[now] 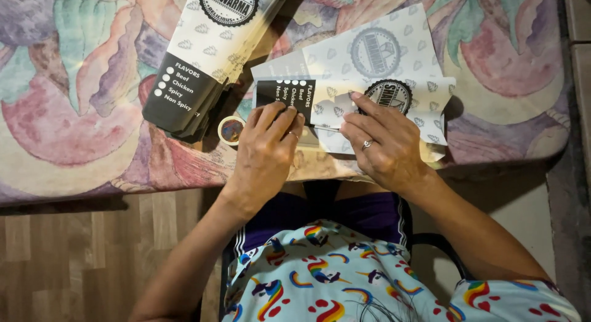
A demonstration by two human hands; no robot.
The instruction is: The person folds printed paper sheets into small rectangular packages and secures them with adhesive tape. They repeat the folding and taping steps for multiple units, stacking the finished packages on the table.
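- While both my hands press on it, the flat paper sleeve (345, 106) lies on the desk (74, 131) just above my lap
- My left hand (266, 151) has its grip flat on the sleeve's black end, fingers together, clamped on nothing
- My right hand (385, 142) pins the white part at 3 o'clock, fingertips down
- I judge the sleeve light, thin and floppy, quick to crease; best held by its edges
- A stack of sleeves (203, 57) lies at 11 o'clock, and a small tape roll (231, 130) touches my left hand at 9 o'clock
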